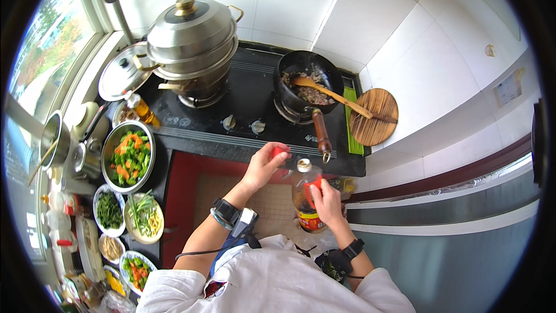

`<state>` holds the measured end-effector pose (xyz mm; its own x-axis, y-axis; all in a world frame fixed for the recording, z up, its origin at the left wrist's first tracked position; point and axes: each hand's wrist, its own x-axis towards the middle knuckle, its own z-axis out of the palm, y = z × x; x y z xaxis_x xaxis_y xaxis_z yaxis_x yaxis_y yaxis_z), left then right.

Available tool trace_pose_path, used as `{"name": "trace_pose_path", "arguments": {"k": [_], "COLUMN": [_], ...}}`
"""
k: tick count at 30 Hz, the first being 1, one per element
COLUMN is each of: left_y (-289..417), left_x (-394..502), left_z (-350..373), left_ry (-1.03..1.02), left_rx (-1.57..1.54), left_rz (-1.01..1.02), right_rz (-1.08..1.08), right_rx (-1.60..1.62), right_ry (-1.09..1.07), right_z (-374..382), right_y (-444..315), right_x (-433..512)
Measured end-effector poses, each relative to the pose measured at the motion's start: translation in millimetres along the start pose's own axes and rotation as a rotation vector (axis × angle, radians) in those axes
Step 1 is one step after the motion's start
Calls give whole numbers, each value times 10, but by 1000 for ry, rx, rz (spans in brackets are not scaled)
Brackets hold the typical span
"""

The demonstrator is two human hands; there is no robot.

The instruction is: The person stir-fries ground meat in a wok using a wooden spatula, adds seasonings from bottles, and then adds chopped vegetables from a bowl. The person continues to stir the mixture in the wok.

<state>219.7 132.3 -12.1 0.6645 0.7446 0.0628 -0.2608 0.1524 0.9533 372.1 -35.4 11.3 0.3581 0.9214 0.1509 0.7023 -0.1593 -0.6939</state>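
Observation:
My right hand (pixel 326 200) grips the red handle of a large plastic bottle (pixel 306 182) with dark liquid inside and a red and yellow label. The bottle is upright and its mouth is uncapped. To the left of it, my left hand (pixel 268 163) pinches a red cap (pixel 277 152) just before the stove's front edge. Beyond my hands a black wok (pixel 282 82) sits on the right burner, its wooden handle (pixel 321 130) pointing towards me. Minced meat (pixel 313 94) lies in the wok, and a wooden spatula (pixel 332 94) rests in it with its handle over the rim.
A lidded metal steamer (pixel 191 39) stands on the left burner. A steel bowl of broccoli and carrot (pixel 104 161), plates of greens (pixel 96 208) and scallions (pixel 160 230), and an oil bottle (pixel 145 111) crowd the left counter. A round wooden lid (pixel 378 104) leans against the right wall.

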Motion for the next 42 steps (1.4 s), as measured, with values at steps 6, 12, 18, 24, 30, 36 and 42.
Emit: {"name": "trace_pose_path", "arguments": {"k": [6, 12, 18, 24, 30, 36, 42], "left_y": [299, 542, 730, 930, 1031, 1300, 1575], "left_x": [-700, -1439, -2025, -2628, -3354, -4191, -5169], "left_z": [117, 25, -246, -571, -766, -1042, -1298], "left_ry": [48, 211, 220, 152, 563, 748, 731], "left_rx": [425, 564, 510, 481, 159, 175, 421], "left_rz": [-24, -20, 47, 31, 102, 191, 270], "right_rz": [-321, -496, -512, -543, -618, -675, -694], "right_rx": [92, 167, 256, 323, 389, 447, 510], "right_ry": [-116, -236, -448, -550, -551, -677, -893], "right_z": [227, 340, 481, 732, 1110, 1494, 1823], "right_y": [-254, -594, -977, -1403, -1990, -2614, -3200], "right_x": [-198, -386, -529, -735, -1065, -1459, -1913]}}
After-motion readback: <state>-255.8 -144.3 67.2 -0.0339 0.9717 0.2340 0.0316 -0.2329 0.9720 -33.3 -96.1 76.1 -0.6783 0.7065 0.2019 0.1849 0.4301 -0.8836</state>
